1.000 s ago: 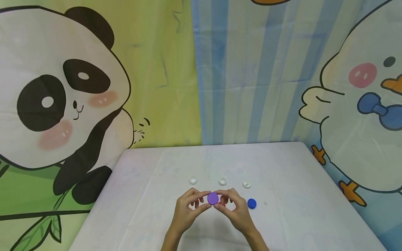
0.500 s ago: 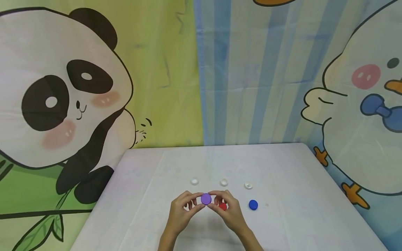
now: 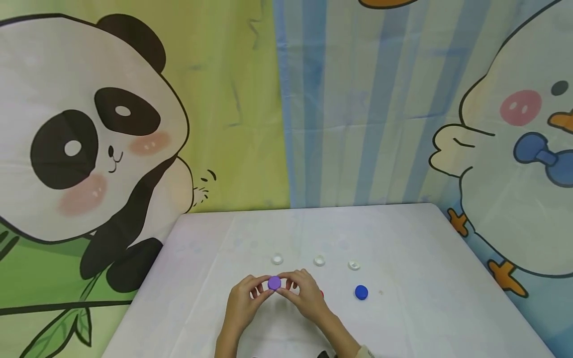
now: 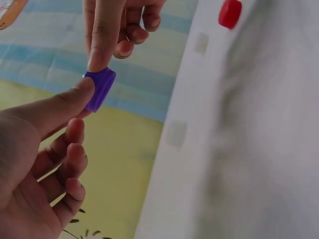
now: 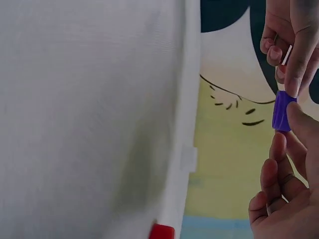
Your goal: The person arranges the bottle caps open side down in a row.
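Sleeve: A pale cuff [image 3: 364,352], unseen half a second earlier, edges in toward 4 o'clock from the piece in hand.
Left hand: At 8 o'clock, the left hand [image 3: 241,302] pinches the purple cap [image 3: 274,283] between thumb and forefinger.
Right hand: From 4 o'clock, the right hand [image 3: 306,297] pinches the opposite side, thumb and forefinger together on it.
Purple cap: Held up off the white table [image 3: 416,318], it has travelled toward 9 o'clock over the past second, both hands moving with it. The double pinch is unbroken, so handling this piece appears to remain the business in hand.
Red cap: Just past 3 o'clock, the red cap [image 4: 230,14] is now nearly hidden behind the right hand in the head view, probably through the hand's shift.
Blue cap: Farther out past 3 o'clock, the blue cap [image 3: 361,292] lies untouched.
White rings: Three stand beyond, at 12 [image 3: 277,259], 2 [image 3: 319,260] and nearly 3 o'clock [image 3: 354,265], seemingly not yet in play.
Backdrop: A panda print [image 3: 121,219] fills 10 o'clock.
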`<state>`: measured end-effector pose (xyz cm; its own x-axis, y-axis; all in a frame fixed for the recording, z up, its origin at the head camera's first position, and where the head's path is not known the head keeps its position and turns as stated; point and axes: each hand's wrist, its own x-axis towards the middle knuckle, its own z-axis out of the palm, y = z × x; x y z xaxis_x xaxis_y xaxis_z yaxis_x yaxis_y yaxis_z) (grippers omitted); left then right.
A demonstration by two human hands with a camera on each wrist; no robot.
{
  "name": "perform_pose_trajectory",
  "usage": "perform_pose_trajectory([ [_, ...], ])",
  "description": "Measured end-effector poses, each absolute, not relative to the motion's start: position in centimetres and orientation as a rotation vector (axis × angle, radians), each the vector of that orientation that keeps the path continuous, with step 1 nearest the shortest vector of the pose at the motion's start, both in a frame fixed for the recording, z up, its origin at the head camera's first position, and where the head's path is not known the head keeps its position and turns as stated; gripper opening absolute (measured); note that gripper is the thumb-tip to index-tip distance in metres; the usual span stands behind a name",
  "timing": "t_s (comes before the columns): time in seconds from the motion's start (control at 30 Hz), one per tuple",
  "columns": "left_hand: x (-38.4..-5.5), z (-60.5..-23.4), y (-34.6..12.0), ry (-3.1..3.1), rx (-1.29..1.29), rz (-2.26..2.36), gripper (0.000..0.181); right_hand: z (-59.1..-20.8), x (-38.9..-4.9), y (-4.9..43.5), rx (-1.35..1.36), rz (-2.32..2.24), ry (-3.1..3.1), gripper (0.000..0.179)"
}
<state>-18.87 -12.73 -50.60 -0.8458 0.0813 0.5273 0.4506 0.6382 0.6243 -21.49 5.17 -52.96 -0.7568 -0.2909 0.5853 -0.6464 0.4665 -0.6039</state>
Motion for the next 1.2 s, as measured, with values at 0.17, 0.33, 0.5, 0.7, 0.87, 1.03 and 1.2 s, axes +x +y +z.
perform_pose_trajectory([
  [0.17, -19.4, -52.3, -13.3, -2.511, -0.364, -0.998, 0.029, -54.1, -22.2, 4.3, 0.762, 1.060, -2.438, 0.027],
  [0.33, -20.1, -54.5, -13.7, -2.646, -0.309, -1.000, 0.030, -55.0, -22.9, 3.8, 0.749, 0.898, -2.549, 0.025],
  [0.5, -20.4, -55.8, -13.9, -2.718, -0.290, -1.060, 0.032, -55.5, -23.1, 3.6, 0.744, 0.813, -2.636, 0.023],
  [0.7, -20.5, -56.4, -13.9, -2.744, -0.298, -1.072, 0.033, -55.9, -23.0, 3.7, 0.739, 0.800, -2.694, 0.025],
  [0.87, -20.5, -56.7, -14.0, -2.769, -0.306, -1.071, 0.034, -56.1, -22.9, 3.8, 0.753, 0.791, -2.730, 0.028],
  [1.03, -20.8, -56.9, -14.1, -2.767, -0.314, -1.078, 0.038, -56.2, -22.9, 3.9, 0.773, 0.731, -2.709, 0.031],
  [1.2, -21.2, -56.0, -14.4, -2.861, -0.311, -1.120, 0.061, -55.7, -23.0, 4.1, 0.798, 0.693, -2.745, 0.035],
])
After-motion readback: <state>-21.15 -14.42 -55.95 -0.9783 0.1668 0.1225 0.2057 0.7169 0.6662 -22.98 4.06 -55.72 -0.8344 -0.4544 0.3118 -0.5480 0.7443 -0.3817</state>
